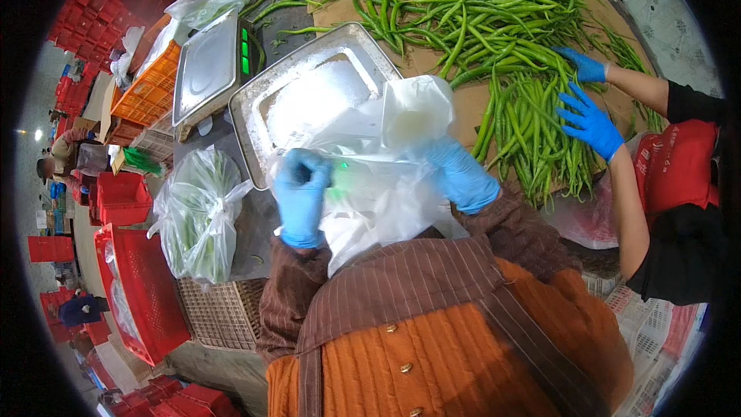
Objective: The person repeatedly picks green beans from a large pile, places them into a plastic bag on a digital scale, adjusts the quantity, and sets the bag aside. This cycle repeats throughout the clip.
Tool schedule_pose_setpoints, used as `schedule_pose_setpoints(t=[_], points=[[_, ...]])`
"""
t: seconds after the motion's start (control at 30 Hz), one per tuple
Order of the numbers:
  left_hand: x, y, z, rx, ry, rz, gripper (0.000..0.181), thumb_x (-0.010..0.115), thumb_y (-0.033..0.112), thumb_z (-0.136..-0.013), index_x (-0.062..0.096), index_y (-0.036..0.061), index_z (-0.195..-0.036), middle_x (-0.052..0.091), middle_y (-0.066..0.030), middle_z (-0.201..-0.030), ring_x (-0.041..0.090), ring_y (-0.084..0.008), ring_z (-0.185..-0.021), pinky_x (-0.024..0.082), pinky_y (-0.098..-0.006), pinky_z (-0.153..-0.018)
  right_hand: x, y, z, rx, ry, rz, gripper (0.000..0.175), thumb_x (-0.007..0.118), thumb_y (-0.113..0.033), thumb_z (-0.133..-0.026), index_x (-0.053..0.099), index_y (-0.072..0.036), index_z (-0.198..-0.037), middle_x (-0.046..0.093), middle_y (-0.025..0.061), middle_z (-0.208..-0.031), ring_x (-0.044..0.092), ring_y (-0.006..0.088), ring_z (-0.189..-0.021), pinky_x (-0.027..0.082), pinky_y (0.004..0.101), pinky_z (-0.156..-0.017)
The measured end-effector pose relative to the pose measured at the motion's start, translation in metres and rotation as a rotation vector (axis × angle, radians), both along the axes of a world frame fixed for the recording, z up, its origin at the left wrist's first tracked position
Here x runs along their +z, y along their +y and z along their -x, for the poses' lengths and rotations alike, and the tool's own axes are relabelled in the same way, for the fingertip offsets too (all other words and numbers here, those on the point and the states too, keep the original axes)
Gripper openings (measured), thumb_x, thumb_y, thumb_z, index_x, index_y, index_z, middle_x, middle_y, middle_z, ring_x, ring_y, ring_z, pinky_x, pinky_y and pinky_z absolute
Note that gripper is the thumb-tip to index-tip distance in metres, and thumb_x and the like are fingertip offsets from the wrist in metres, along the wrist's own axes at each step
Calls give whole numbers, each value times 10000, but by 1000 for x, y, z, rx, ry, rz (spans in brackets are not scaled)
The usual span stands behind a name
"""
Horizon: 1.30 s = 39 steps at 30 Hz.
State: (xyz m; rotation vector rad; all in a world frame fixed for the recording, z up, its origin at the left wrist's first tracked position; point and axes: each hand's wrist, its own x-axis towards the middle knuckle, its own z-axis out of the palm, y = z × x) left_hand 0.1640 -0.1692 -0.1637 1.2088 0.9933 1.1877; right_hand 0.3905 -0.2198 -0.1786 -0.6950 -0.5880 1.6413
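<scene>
My left hand (301,194), in a blue glove, pinches the left end of a clear plastic bag (370,185) with thumb and finger curled together. The blue-gloved right hand (463,176) is blurred and lies against the bag's right side; its fingertips are partly hidden. Just beyond both hands rests a metal tray (324,84), with a white, translucent piece of plastic (414,110) over its right edge. Green glow shows through the bag. Long green peppers (474,6) are heaped on cardboard past the tray, and a knotted bag of green produce (200,214) stands left of my left hand.
At right, a co-worker's blue-gloved hands (590,121) touch the peppers. A scale (208,66) with a green display stands at left, beside an orange crate (147,90). Red crates (145,295) and a brown plastic crate (223,313) are below left.
</scene>
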Motion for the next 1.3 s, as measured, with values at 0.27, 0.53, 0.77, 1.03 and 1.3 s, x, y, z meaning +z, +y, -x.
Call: schedule_pose_setpoints(t=[0.27, 0.53, 0.77, 1.03, 1.3], points=[[12, -26, -38, -367, 331, -108, 231, 750, 74, -735, 584, 27, -889, 597, -13, -716, 539, -77, -656, 457, -218, -605, -2, 12, 24, -100, -494, -178, 272, 693, -262, -839, 603, -22, -931, 547, -28, -815, 512, 64, -794, 439, 219, -743], [-31, 0, 23, 67, 398, -254, 105, 639, -14, -734, 561, 55, -750, 531, 21, -696, 457, -43, -610, 410, -194, -569, -20, -2, 1, 70, -482, -100, 250, 647, -234, -876, 583, -21, -991, 566, 2, -897, 526, 96, -890, 456, 233, -804], [36, 48, 113, 259, 844, -157, 670, 666, -30, -689, 411, -13, -1309, 494, -141, -1268, 468, -226, -1165, 372, -333, -1003, 35, 8, -69, 64, -130, -80, 304, 581, -316, -903, 560, -33, -1010, 594, 48, -868, 590, 143, -799, 480, 245, -729], [75, 37, -17, -357, 940, -582, 460, 618, 60, -656, 589, 37, -1114, 593, -154, -1104, 523, -299, -1083, 370, -405, -983, 91, 11, -6, 124, -483, -575, 405, 662, -62, -819, 523, -18, -1196, 609, 87, -1057, 574, 144, -985, 465, 270, -876], [11, 91, 150, 495, 298, -38, 463, 464, 293, -966, 459, -39, -1288, 523, -144, -1231, 531, -248, -1084, 429, -346, -945, 31, -32, -197, -776, -1445, 70, 562, 690, -246, -800, 485, 16, -1252, 561, 195, -1208, 557, 296, -1099, 446, 367, -938]])
